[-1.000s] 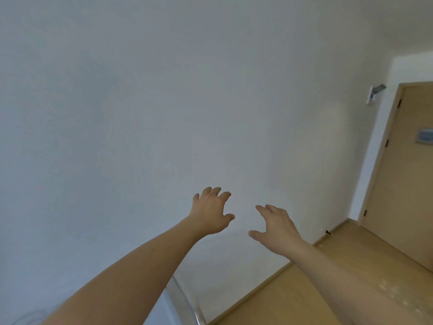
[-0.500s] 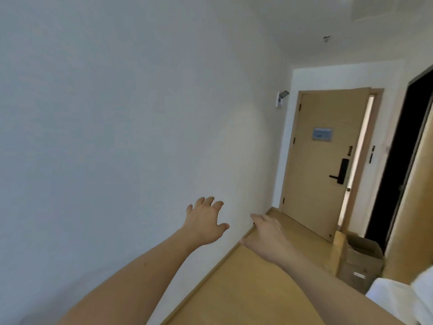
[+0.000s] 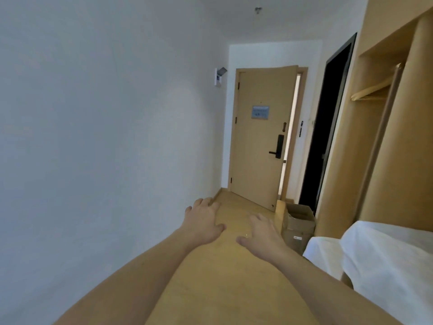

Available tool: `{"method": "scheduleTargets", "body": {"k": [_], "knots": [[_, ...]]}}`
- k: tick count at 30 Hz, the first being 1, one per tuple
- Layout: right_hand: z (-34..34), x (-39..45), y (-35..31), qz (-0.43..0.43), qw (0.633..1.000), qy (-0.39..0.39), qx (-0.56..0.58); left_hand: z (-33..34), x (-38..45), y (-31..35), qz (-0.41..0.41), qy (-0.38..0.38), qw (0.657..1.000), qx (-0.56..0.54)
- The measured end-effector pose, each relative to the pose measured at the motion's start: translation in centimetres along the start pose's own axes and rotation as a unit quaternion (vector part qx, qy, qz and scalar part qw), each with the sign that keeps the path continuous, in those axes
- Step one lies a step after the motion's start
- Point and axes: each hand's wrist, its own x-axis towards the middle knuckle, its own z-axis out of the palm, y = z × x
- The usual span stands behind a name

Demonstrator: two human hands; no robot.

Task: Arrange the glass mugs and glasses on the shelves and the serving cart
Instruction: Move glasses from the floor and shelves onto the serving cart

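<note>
Both of my hands are out in front of me and hold nothing: my left hand (image 3: pixel 203 223) has its fingers spread and relaxed, palm down, and my right hand (image 3: pixel 262 238) is just beside it, fingers straight and loose, thumb pointing toward the left one. Neither touches anything; they hang over the wooden floor (image 3: pixel 220 273), with my bare forearms running back to the bottom edge of the view.

To my right, close by, lies a bed corner under white bedding (image 3: pixel 379 261). Past it, on the floor, stands an open cardboard box (image 3: pixel 298 221), set against the foot of a wooden wardrobe (image 3: pixel 384 146) whose open bay shows a rail and a wooden hanger (image 3: pixel 370 92). On my left runs a plain white wall (image 3: pixel 98 137) with a small wall fitting (image 3: pixel 219 76) high up. Farthest off, at the end of the passage, is a wooden door (image 3: pixel 260 141) with a black handle lock and a small notice, standing slightly ajar, and a dark doorway (image 3: pixel 328 127) to its right.

No glass mug, glass, shelf or serving cart shows anywhere here, so I cannot say where they are. I judge this to be a step between placements: looking for the next piece with free hands. The next move calls for finding the glassware first, then reaching for one piece with a careful grip, since glass is slippery and breaks easily.
</note>
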Motion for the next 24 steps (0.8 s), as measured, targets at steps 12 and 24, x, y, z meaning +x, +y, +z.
{"method": "scheduleTargets", "body": {"k": [12, 24], "knots": [[2.1, 15.4, 2.0, 0.102, 0.994, 0.046, 0.002, 5.4, 18.4, -4.0, 0.094, -0.046, 0.994, -0.024], [3.7, 28.1, 6.4, 0.165, 0.985, 0.049, 0.016, 10.2, 33.1, -5.5, 0.121, -0.069, 0.990, -0.031]]}}
